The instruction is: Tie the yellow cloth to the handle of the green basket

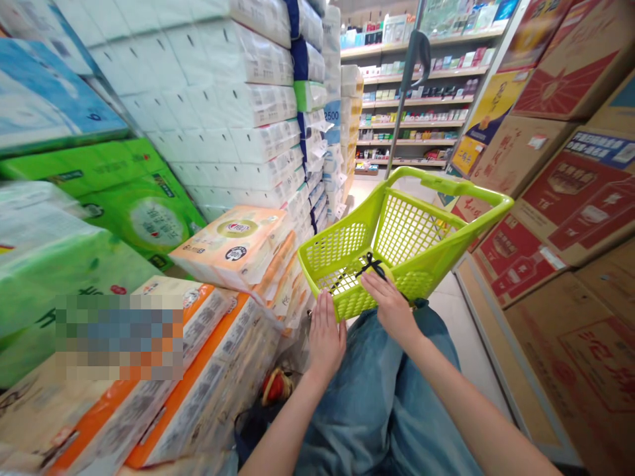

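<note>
Lime-green plastic lattice basket [436, 261]: sits just beyond the knees of blue denim trousers [357, 396], between packs at left and cartons at right; underside hidden, so cannot tell what bears it.

At far left, bright green plastic-wrapped packs [109, 178], leaning at an angle. Below, flat cream-and-orange wrapped packs [213, 357]; just right of these, a stack of peach-and-white wrapped packs [238, 231], all outside the basket.

Next, the left hand [326, 330]: laid flat, fingers straight and together, tips at the basket's near left corner; apparently gripping nothing.

Inside the basket, a small black-and-yellow object with a bow-like black tie [371, 262]. In progress, as judged here: both hands already at the basket, at least one thing already inside. As to what remains: cannot tell.

Farther right, the right hand [389, 304]: reaches over the near rim, fingers extended, tips beside the small object; cannot tell whether gripping or merely touching.

Basket's long axis: runs diagonally, from the low end near the left hand to the raised handle end, farther off and to the right. Opens upward.

At far right, stacked red-and-brown cardboard cartons [565, 192].
</note>
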The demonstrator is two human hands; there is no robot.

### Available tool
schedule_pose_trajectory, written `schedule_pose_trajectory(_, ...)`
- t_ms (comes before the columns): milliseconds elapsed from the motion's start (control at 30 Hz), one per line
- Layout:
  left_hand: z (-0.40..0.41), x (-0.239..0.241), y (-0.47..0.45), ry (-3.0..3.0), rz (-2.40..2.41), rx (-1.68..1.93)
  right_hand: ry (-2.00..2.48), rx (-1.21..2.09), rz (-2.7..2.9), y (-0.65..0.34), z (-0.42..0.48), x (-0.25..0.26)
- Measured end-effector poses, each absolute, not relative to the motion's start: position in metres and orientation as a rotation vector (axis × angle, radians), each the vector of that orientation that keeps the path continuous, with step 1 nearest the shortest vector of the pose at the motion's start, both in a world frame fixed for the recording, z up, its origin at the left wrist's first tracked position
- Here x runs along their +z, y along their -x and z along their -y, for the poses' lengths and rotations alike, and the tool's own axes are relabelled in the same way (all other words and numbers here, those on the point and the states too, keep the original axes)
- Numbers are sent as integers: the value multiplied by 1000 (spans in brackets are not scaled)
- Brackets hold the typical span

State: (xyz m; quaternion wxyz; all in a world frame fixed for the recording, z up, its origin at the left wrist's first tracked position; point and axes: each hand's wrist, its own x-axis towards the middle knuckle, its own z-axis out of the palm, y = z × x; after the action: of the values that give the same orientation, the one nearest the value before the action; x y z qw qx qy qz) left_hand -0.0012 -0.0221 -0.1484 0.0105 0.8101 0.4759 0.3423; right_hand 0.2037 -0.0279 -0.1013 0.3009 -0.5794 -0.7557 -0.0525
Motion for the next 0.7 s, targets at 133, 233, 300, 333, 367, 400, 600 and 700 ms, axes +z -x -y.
schedule_pose_trajectory(133, 23, -148, 1, -2534, -1501, 1070, 1684, -226, 1793, -262, 19, -96)
schedule_pose_trajectory(233, 24, -146, 0, -2528, -1497, 1069, 1763, -235, 1655, -261, 17, -97)
schedule_pose_trajectory(300, 24, -145, 0, -2520, -1490, 1069, 1799, -222, 1590, -235, 19, -100)
schedule_pose_trajectory(333, 24, -145, 0, -2517, -1490, 1066, 1803, -206, 1585, -216, 20, -102)
schedule_pose_trajectory(367, 24, -145, 0, -2518, -1493, 1059, 1791, -184, 1603, -195, 21, -104)
schedule_pose_trajectory(400, 24, -146, 1, -2522, -1493, 1049, 1769, -151, 1647, -173, 24, -106)
schedule_pose_trajectory(600, 22, -150, 6, -2555, -1489, 980, 1590, -32, 1915, -92, 39, -113)
schedule_pose_trajectory(700, 22, -149, 5, -2547, -1478, 991, 1524, -27, 2042, -115, 41, -109)
